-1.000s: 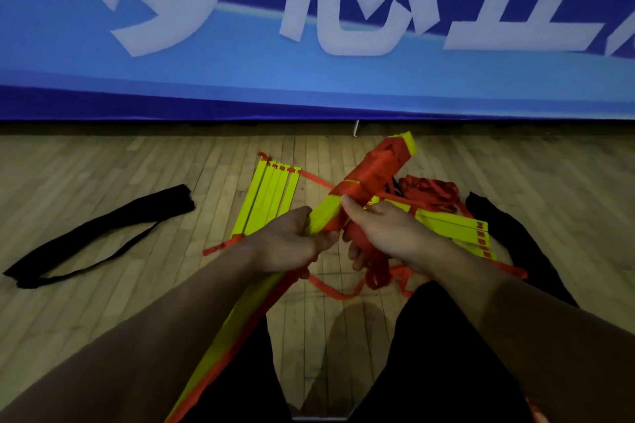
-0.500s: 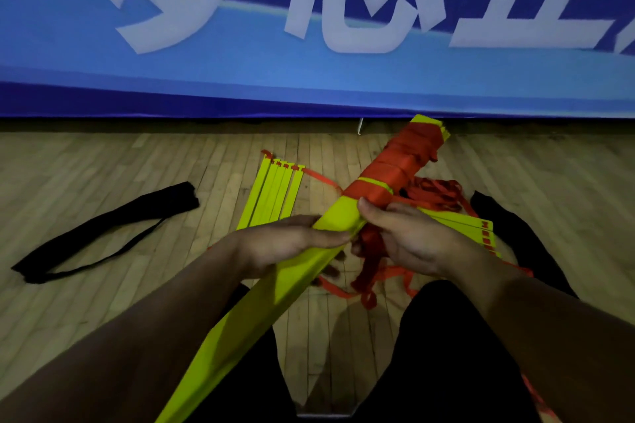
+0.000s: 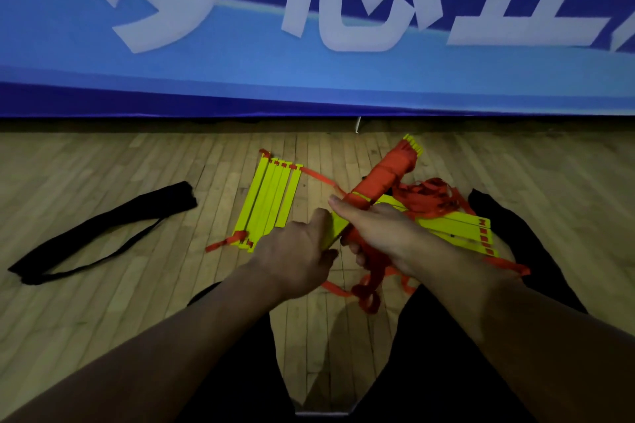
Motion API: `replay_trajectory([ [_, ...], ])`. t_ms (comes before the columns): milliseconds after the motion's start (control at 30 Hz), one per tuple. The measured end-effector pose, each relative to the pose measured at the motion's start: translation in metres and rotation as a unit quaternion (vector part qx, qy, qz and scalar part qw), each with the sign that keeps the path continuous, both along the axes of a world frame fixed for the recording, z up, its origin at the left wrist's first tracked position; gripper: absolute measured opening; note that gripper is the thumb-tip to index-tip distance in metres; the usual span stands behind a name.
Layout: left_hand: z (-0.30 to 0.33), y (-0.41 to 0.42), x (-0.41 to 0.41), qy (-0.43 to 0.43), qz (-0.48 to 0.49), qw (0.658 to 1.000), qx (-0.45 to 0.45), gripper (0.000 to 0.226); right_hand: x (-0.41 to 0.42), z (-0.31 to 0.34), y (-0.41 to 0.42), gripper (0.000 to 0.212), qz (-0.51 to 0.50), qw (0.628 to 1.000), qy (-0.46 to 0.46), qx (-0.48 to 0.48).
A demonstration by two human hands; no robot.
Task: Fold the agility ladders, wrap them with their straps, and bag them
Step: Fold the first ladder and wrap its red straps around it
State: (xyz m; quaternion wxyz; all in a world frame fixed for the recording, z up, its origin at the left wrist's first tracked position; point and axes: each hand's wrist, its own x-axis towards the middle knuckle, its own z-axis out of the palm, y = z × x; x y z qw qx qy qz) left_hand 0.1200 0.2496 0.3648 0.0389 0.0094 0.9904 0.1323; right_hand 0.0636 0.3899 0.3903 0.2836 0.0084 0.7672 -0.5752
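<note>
Red-strapped ladder bundle [image 3: 385,178] angling beyond both grips, left hand [image 3: 295,251], right hand [image 3: 381,233] clasping it

An indoor sports hall or gym; the floor [image 3: 103,161] is pale hardwood strip, as on a court; a big blue banner [image 3: 240,72] with large white characters runs along the wall; yellow agility ladders [image 3: 271,199] with red straps and a black carry bag [image 3: 103,230] lie there.

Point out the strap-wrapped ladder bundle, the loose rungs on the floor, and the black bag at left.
wrapped bundle [image 3: 385,175], head view, red-wrapped middle.
loose rungs [image 3: 271,199], head view, middle of yellow slats.
black bag [image 3: 165,201], head view, wide upper end.
</note>
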Motion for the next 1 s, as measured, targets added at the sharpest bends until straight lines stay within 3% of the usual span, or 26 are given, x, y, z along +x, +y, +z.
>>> replay_trajectory([
  [233, -0.005, -0.003, -0.001, 0.018, -0.015, 0.999, 0.036, 0.049, -0.009, -0.006, -0.008, 0.049, -0.111, 0.994, 0.011, -0.003],
  [333, 0.001, -0.009, -0.003, -0.046, -0.036, 0.990, 0.125, 0.051, -0.012, -0.009, -0.004, 0.051, -0.130, 0.991, 0.010, -0.006],
  [400, 0.010, -0.021, -0.006, -0.129, -0.021, 0.948, 0.290, 0.047, -0.012, -0.009, 0.001, 0.049, -0.124, 0.992, 0.010, -0.019],
  [467, 0.015, -0.033, -0.010, -0.172, 0.027, 0.883, 0.436, 0.048, -0.013, -0.007, 0.007, 0.049, -0.102, 0.994, 0.006, -0.042],
  [600, 0.019, -0.034, -0.005, -0.306, 0.087, 0.776, 0.545, 0.057, -0.013, -0.002, 0.011, 0.048, -0.037, 0.993, 0.011, -0.109],
  [633, 0.021, -0.032, -0.004, -0.307, 0.095, 0.769, 0.553, 0.056, -0.012, -0.001, 0.012, 0.050, -0.019, 0.993, 0.011, -0.112],
  [733, 0.023, -0.030, -0.009, -0.232, 0.135, 0.803, 0.532, 0.047, -0.013, 0.001, 0.013, 0.058, 0.022, 0.998, -0.002, -0.062],
  [800, 0.023, -0.029, -0.013, -0.190, 0.161, 0.844, 0.476, 0.041, -0.013, -0.002, 0.011, 0.060, 0.023, 0.999, -0.009, -0.027],
  [900, 0.024, -0.014, -0.014, -0.107, 0.138, 0.963, 0.204, 0.043, -0.011, -0.009, 0.004, 0.063, 0.008, 0.999, -0.021, -0.023],
  [967, 0.023, 0.002, -0.007, -0.026, 0.101, 0.995, -0.012, 0.048, -0.010, -0.013, -0.002, 0.059, -0.011, 0.999, -0.019, -0.031],
  [1000, 0.021, 0.007, -0.005, 0.009, 0.075, 0.995, -0.066, 0.050, -0.009, -0.014, -0.003, 0.055, -0.017, 0.999, -0.017, -0.043],
])
